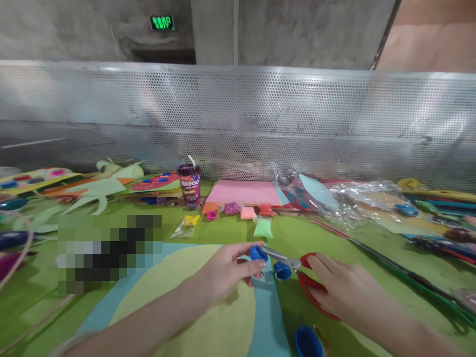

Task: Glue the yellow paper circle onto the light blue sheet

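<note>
Between its thumb and fingers my left hand point(232, 267) pinches a small blue plastic cap point(257, 254), held above the paper. My right hand point(340, 285) grips the red handles of a pair of scissors point(284, 259), whose blades point left and meet the cap's edge. Just below the blades, another blue piece point(281, 271) lies on the green table. A larger blue cup-shaped piece point(308, 342) is near the bottom edge. Under my left arm is a light blue sheet point(268, 317) with a big pale yellow-green circle point(208, 327) on it.
Small bags of coloured clay point(263, 227) line the back, beside a purple drink cup point(190, 184) with a straw. Pink paper point(245, 192) and clear plastic wrapping point(357, 201) lie behind. A long green-and-black stick point(401, 270) is at right. A perforated metal barrier point(238, 114) bounds the table.
</note>
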Action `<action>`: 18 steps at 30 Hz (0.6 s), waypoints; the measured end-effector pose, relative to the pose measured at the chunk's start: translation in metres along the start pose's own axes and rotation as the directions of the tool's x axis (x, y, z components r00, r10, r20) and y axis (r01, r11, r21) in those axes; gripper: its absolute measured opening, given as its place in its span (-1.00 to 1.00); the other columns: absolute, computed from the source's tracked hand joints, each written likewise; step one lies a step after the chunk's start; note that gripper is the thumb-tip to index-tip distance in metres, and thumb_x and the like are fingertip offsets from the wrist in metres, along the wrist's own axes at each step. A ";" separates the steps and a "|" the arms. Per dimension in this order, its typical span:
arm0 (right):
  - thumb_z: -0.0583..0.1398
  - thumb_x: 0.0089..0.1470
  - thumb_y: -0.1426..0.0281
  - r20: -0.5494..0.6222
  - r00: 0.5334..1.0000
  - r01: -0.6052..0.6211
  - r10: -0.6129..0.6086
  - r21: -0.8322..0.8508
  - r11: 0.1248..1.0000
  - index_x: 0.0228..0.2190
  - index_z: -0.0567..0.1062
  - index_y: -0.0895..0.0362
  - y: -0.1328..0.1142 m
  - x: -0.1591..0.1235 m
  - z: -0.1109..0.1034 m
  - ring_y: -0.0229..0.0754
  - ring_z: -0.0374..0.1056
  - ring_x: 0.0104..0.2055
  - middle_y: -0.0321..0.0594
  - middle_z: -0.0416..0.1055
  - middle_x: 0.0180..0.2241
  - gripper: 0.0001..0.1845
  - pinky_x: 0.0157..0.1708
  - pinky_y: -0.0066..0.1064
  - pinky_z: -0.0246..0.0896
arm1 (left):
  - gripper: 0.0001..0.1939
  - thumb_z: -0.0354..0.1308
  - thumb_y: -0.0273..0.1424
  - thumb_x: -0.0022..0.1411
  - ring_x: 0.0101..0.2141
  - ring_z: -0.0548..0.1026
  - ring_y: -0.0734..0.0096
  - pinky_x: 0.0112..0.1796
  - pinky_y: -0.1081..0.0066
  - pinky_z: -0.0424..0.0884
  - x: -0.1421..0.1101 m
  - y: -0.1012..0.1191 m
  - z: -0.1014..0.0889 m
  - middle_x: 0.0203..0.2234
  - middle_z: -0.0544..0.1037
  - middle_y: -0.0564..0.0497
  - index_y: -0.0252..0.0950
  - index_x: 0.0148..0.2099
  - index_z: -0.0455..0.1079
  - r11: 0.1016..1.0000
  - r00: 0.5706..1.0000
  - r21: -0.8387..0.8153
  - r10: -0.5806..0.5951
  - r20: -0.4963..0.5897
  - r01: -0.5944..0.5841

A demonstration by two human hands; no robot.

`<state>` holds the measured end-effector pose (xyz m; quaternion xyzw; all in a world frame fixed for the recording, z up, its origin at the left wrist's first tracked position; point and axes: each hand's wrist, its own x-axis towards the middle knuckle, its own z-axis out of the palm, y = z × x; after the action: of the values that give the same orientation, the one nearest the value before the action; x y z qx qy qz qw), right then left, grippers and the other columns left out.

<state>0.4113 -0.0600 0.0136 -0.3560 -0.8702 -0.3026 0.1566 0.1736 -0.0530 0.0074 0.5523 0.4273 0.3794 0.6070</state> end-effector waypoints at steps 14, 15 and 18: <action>-0.20 0.21 0.42 -0.070 0.997 0.014 -0.017 -0.046 0.999 -0.46 0.33 0.13 -0.008 0.001 -0.004 -0.29 0.26 -0.72 -0.34 0.31 -0.64 -0.62 -0.74 -0.36 -0.12 | -0.51 0.26 -0.37 -0.03 -0.35 0.43 0.42 -0.38 0.45 0.36 0.002 -0.003 0.000 -0.29 0.49 -0.04 -0.28 0.00 0.35 0.999 0.999 -0.005 0.043 -0.025 -0.043; -0.20 0.22 0.41 -0.082 0.997 0.004 -0.008 -0.045 0.999 -0.46 0.33 0.13 -0.009 0.001 -0.004 -0.29 0.26 -0.71 -0.34 0.32 -0.64 -0.62 -0.74 -0.37 -0.11 | -0.54 0.26 -0.38 -0.04 -0.34 0.44 0.41 -0.38 0.45 0.36 0.002 -0.002 0.000 -0.29 0.48 -0.05 -0.30 -0.03 0.35 0.999 0.998 -0.013 0.047 -0.032 -0.048; -0.21 0.22 0.39 -0.108 0.994 -0.026 0.020 -0.049 0.998 -0.46 0.33 0.12 -0.011 0.002 -0.006 -0.30 0.24 -0.72 -0.34 0.32 -0.64 -0.61 -0.76 -0.39 -0.09 | -0.65 0.25 -0.39 -0.03 -0.36 0.44 0.40 -0.36 0.43 0.36 0.000 0.000 0.001 -0.35 0.46 -0.04 -0.35 -0.15 0.33 0.998 0.997 -0.016 0.058 -0.048 -0.059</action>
<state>0.4025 -0.0690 0.0152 -0.3530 -0.8483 -0.3415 0.1977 0.1745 -0.0531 0.0075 0.5500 0.4219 0.4139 0.5901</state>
